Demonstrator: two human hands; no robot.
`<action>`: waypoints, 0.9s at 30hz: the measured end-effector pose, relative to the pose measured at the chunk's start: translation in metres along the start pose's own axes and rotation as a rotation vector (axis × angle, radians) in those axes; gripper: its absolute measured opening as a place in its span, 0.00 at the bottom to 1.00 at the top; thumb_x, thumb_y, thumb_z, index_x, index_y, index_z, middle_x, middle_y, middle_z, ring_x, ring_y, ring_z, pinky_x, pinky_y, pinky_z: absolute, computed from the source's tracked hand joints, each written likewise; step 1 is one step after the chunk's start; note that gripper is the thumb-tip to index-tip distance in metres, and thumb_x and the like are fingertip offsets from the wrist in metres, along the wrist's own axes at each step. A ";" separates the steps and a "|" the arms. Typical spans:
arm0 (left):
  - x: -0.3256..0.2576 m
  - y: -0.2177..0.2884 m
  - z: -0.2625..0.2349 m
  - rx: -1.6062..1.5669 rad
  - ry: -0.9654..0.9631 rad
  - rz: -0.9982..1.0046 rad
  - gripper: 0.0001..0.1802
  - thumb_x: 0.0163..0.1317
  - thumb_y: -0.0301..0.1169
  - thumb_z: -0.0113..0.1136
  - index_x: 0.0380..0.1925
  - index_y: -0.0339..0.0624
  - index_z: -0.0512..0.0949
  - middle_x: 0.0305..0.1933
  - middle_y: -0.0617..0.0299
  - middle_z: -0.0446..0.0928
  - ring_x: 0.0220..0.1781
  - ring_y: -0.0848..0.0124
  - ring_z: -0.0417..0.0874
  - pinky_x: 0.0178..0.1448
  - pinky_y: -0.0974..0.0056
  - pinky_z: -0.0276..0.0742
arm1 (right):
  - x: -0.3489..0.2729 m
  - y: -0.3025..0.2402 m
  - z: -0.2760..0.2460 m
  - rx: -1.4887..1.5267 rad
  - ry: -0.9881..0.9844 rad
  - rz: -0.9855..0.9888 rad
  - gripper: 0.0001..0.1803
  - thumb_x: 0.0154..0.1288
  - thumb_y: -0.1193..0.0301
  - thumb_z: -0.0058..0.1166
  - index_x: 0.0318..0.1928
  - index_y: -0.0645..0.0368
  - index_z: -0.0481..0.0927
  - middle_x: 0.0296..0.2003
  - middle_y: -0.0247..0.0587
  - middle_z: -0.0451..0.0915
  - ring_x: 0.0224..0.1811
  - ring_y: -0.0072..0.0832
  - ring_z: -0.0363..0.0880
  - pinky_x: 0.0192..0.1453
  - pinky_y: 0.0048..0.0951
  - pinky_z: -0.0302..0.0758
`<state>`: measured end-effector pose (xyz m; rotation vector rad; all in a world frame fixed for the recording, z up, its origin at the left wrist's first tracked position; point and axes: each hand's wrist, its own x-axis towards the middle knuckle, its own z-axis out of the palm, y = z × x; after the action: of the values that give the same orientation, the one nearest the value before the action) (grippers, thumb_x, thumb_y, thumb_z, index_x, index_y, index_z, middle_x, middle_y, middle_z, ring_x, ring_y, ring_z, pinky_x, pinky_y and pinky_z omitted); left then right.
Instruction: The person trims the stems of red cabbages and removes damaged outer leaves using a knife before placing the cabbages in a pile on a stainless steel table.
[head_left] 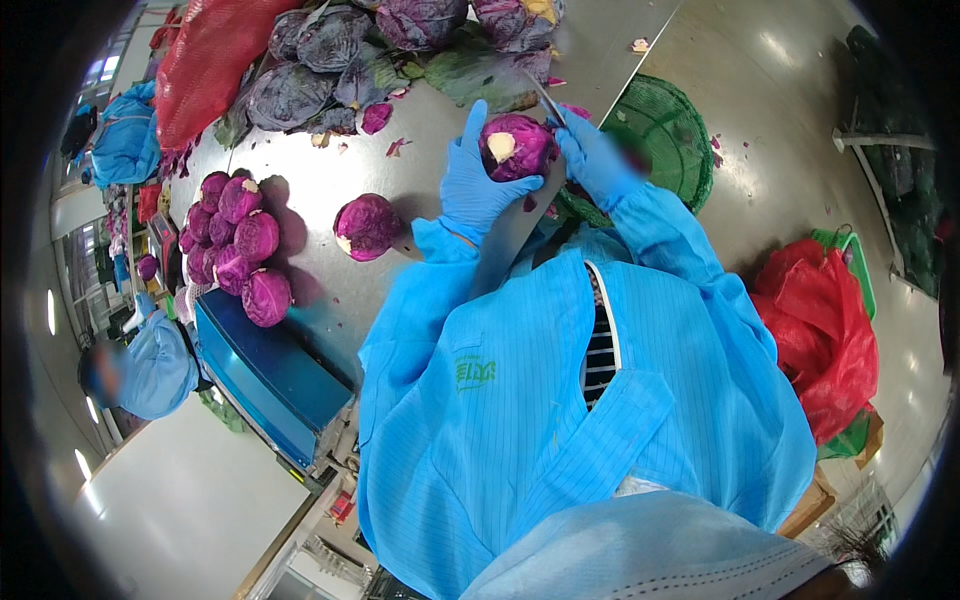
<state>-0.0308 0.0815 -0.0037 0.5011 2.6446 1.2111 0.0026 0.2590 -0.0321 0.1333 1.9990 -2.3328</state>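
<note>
A trimmed red cabbage rests in my left hand, its pale cut stem turned up toward me. The blue-gloved fingers and thumb of that hand wrap the cabbage's left and lower sides. My right hand, also gloved in blue, grips a knife just right of the cabbage; the blade points up and away, and the handle is hidden in the fist. On the metal table, left of my left hand, lies another trimmed cabbage. Purple leaf scraps lie beyond it.
Untrimmed cabbages with dark outer leaves are heaped at the far side, beside a red mesh sack. Several trimmed cabbages cluster left, by a blue metal box. A green mesh-lined bin stands right. A co-worker is at far left.
</note>
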 end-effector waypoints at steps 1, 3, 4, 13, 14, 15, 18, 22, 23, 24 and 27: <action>-0.004 0.013 0.002 0.066 0.010 -0.096 0.60 0.29 0.44 0.77 0.64 0.50 0.53 0.52 0.47 0.65 0.54 0.52 0.70 0.55 0.58 0.70 | -0.007 0.009 0.006 0.093 -0.029 -0.148 0.25 0.66 0.71 0.36 0.64 0.57 0.58 0.45 0.43 0.71 0.41 0.29 0.73 0.47 0.27 0.69; -0.010 0.026 0.001 0.134 0.031 -0.189 0.58 0.29 0.46 0.76 0.64 0.52 0.55 0.51 0.47 0.66 0.50 0.51 0.72 0.52 0.56 0.72 | -0.027 0.002 0.007 -0.357 -0.021 -0.297 0.28 0.63 0.78 0.35 0.65 0.58 0.54 0.59 0.48 0.62 0.63 0.36 0.59 0.67 0.31 0.53; -0.010 0.027 0.002 0.192 0.059 -0.151 0.58 0.29 0.46 0.76 0.63 0.50 0.55 0.52 0.47 0.65 0.51 0.51 0.71 0.53 0.55 0.71 | -0.031 -0.001 0.009 -0.381 -0.005 -0.314 0.29 0.63 0.78 0.35 0.66 0.58 0.53 0.61 0.47 0.60 0.65 0.37 0.57 0.67 0.31 0.52; 0.001 -0.033 0.048 -0.069 0.246 0.017 0.56 0.30 0.38 0.76 0.60 0.36 0.53 0.59 0.45 0.59 0.60 0.49 0.63 0.64 0.55 0.59 | -0.033 -0.004 0.032 -0.703 0.033 -0.131 0.34 0.58 0.78 0.39 0.66 0.52 0.50 0.64 0.51 0.55 0.56 0.44 0.61 0.58 0.36 0.58; 0.003 -0.028 0.049 -0.124 0.240 -0.012 0.56 0.31 0.37 0.75 0.61 0.35 0.52 0.60 0.45 0.59 0.60 0.49 0.62 0.64 0.54 0.57 | -0.032 -0.005 0.032 -0.736 0.030 -0.079 0.34 0.58 0.78 0.39 0.66 0.52 0.49 0.64 0.51 0.55 0.55 0.45 0.63 0.56 0.37 0.60; 0.002 -0.023 0.049 -0.104 0.244 -0.039 0.56 0.31 0.37 0.75 0.61 0.35 0.52 0.60 0.45 0.59 0.60 0.49 0.61 0.65 0.54 0.57 | -0.031 -0.006 0.031 -0.762 0.027 -0.034 0.35 0.57 0.78 0.40 0.66 0.51 0.49 0.63 0.52 0.55 0.53 0.46 0.64 0.54 0.37 0.61; -0.003 -0.008 0.049 0.002 0.316 0.009 0.55 0.34 0.36 0.73 0.62 0.35 0.51 0.59 0.45 0.59 0.61 0.49 0.60 0.65 0.53 0.55 | -0.028 -0.007 0.031 -0.818 0.018 0.071 0.36 0.56 0.77 0.41 0.66 0.49 0.49 0.63 0.54 0.56 0.48 0.48 0.68 0.50 0.40 0.65; -0.001 -0.018 0.056 -0.069 0.349 0.007 0.51 0.39 0.35 0.70 0.62 0.34 0.52 0.59 0.44 0.60 0.60 0.49 0.62 0.64 0.53 0.57 | -0.025 -0.006 0.037 -0.857 0.018 0.140 0.38 0.54 0.77 0.43 0.66 0.46 0.49 0.62 0.57 0.56 0.42 0.51 0.73 0.43 0.42 0.71; -0.001 -0.014 0.056 -0.028 0.366 0.032 0.50 0.40 0.35 0.69 0.61 0.34 0.52 0.59 0.43 0.60 0.59 0.49 0.63 0.63 0.53 0.58 | -0.023 -0.005 0.038 -0.862 0.021 0.153 0.39 0.54 0.76 0.44 0.66 0.45 0.49 0.62 0.57 0.56 0.40 0.52 0.74 0.42 0.43 0.72; -0.002 -0.008 0.054 0.013 0.384 0.058 0.49 0.40 0.35 0.69 0.61 0.33 0.52 0.58 0.43 0.60 0.58 0.49 0.64 0.62 0.54 0.60 | -0.021 -0.004 0.038 -0.862 0.022 0.156 0.39 0.53 0.76 0.44 0.66 0.45 0.48 0.62 0.58 0.56 0.39 0.53 0.76 0.40 0.44 0.74; 0.000 -0.008 0.056 0.054 0.423 0.071 0.45 0.44 0.32 0.67 0.61 0.34 0.54 0.57 0.43 0.62 0.58 0.50 0.65 0.62 0.55 0.61 | -0.021 0.001 0.038 -0.862 0.014 0.139 0.43 0.52 0.77 0.43 0.68 0.40 0.41 0.64 0.61 0.50 0.33 0.55 0.77 0.35 0.45 0.76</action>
<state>-0.0149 0.1158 -0.0464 0.3842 3.0385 1.4025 0.0228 0.2208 -0.0252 0.2205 2.6761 -1.2261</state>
